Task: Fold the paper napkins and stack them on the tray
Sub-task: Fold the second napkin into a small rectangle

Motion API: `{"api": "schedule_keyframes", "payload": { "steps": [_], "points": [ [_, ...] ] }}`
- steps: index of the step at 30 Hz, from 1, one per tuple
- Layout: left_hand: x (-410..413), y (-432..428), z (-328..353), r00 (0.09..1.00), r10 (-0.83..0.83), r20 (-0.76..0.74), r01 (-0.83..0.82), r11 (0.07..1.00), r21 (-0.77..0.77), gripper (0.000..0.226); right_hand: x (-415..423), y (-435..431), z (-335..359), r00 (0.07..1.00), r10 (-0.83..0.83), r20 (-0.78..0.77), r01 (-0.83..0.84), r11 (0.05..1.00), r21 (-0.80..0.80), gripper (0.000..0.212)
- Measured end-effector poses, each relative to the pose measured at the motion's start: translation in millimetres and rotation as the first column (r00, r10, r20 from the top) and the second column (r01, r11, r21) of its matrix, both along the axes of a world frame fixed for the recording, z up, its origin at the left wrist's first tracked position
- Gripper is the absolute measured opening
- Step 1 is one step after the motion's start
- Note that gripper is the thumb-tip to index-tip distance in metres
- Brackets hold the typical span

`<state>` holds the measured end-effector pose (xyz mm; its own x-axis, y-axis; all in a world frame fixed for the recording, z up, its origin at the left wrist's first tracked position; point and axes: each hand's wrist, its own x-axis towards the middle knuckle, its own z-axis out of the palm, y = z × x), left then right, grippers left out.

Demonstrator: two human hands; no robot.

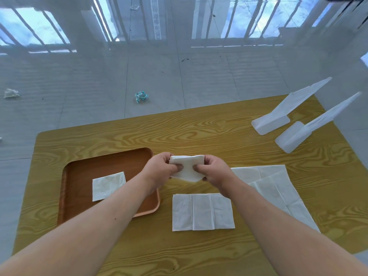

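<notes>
Head cam — grip?
— Left hand (159,172) and right hand (214,173) both pinch folded napkin (186,166) above table (199,132).
— Tray (79,172)?
— Just left, one folded piece (108,185) inside.

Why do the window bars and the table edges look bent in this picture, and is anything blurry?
Head view: the wide-angle lens bows straight lines, so the table edges and the window bars splay outward; daylight from the windows is soft and bluish, without harsh shadows; both hands, left and right, and the held napkin look sharp; the far floor is hazier.
</notes>
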<state>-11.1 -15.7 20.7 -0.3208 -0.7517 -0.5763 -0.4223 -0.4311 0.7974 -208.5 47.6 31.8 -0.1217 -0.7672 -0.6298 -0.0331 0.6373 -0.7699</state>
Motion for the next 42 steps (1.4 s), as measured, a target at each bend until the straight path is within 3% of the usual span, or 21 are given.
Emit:
{"api": "schedule_keyframes", "payload": {
  "steps": [3,6,9,11,14,17,19,22,26,30,34,39,42],
  "points": [
    [18.9,-3.8,7.3,1.000,0.012,0.005,-0.012,0.999,-0.034,0.004,16.6,-1.9,-1.2,1.000,-0.003,0.012,0.003,1.000,-0.023,0.013],
    [28.2,-9.5,11.1,0.998,-0.020,0.051,0.030,0.976,-0.216,0.009,24.3,-6.6,-2.6,0.983,-0.026,-0.183,-0.009,0.982,-0.191,0.023],
    [29.7,-15.1,11.4,0.973,-0.073,0.221,0.172,0.866,-0.469,0.012,20.9,-10.2,-1.7,0.951,-0.085,-0.297,-0.033,0.927,-0.373,0.034],
    [29.7,-13.8,8.3,0.919,-0.147,0.365,0.342,0.757,-0.556,0.015,14.8,-7.4,-5.2,0.901,-0.080,-0.426,-0.107,0.912,-0.397,0.038],
    [29.6,-2.9,-2.9,0.760,-0.342,0.553,0.628,0.608,-0.487,0.031,3.8,8.0,-16.9,0.766,0.103,-0.634,-0.319,0.918,-0.236,0.035],
    [27.6,10.7,-13.7,0.541,-0.498,0.678,0.822,0.484,-0.300,0.065,-5.1,30.6,-30.0,0.532,0.412,-0.740,-0.563,0.825,0.054,0.050],
    [22.4,14.7,-18.1,0.515,-0.464,0.721,0.832,0.473,-0.290,0.070,-8.4,40.8,-34.9,0.495,0.431,-0.754,-0.582,0.809,0.081,0.052],
    [7.6,13.0,-21.0,0.526,-0.347,0.777,0.819,0.455,-0.350,0.057,-10.4,41.5,-37.3,0.520,0.341,-0.783,-0.552,0.834,-0.003,0.050],
    [-11.5,15.1,-22.2,0.460,-0.434,0.775,0.845,0.482,-0.232,0.052,-11.0,37.0,-35.4,0.470,0.402,-0.786,-0.607,0.793,0.042,0.058],
    [-17.1,19.2,-25.6,0.476,-0.454,0.753,0.849,0.461,-0.259,0.034,-18.3,39.5,-35.1,0.385,0.521,-0.762,-0.682,0.717,0.146,0.074],
    [-13.0,15.6,-29.0,0.476,-0.426,0.769,0.852,0.441,-0.283,0.044,-26.3,37.0,-34.5,0.343,0.583,-0.736,-0.724,0.664,0.189,0.071],
    [-5.3,16.2,-35.0,0.509,-0.428,0.747,0.832,0.465,-0.301,0.050,-18.1,33.1,-34.7,0.367,0.444,-0.817,-0.677,0.731,0.093,0.052],
    [-1.8,17.5,-36.3,0.518,-0.429,0.740,0.828,0.469,-0.307,0.054,-3.6,31.4,-40.3,0.371,0.480,-0.795,-0.670,0.731,0.129,0.054]
  ]
}}
